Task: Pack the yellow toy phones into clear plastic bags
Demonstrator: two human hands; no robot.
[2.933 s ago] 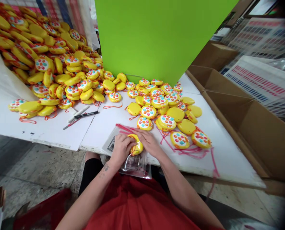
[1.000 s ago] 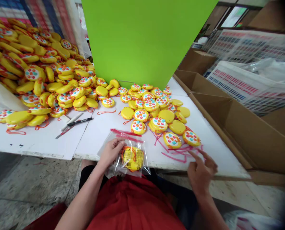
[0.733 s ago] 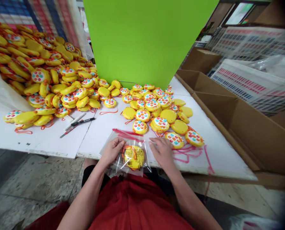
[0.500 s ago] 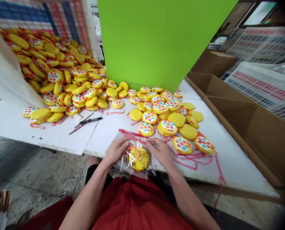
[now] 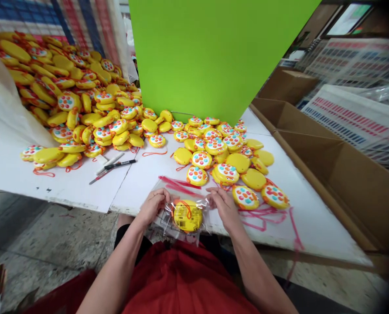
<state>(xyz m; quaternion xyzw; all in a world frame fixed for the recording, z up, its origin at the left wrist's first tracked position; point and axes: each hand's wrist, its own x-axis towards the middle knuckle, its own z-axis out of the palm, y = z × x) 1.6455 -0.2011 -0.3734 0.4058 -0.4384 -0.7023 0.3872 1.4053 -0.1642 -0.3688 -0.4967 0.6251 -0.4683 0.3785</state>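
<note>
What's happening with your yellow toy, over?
Left hand and right hand pinching clear bag's opposite sides. Yellow toy inside. More toys crowd just beyond, over.

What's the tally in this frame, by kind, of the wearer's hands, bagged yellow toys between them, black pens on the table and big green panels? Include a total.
Left hand plus right hand: 2
Bagged yellow toy: 1
Black pen: 1
Green panel: 1
Total: 5
</note>
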